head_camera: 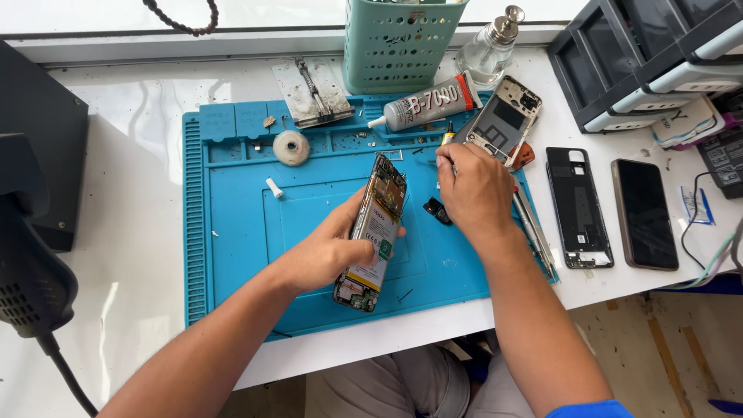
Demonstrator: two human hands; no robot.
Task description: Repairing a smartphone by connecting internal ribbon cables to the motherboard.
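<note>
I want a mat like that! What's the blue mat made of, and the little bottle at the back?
The blue mat looks like soft matte rubber or silicone: moulded ridges and little trays. The little bottle seems clear glass, see-through and shiny, with a metal-looking top.

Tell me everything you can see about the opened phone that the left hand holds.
The opened phone has its back cover off, so the battery with a pale label fills the middle, with circuit boards at the top and bottom ends. It stands tilted on its long edge above the blue work mat, its lower end close to the mat's near edge. The left hand grips it from the side, fingers around the battery area. The right hand is beside it, apart from it.
</note>
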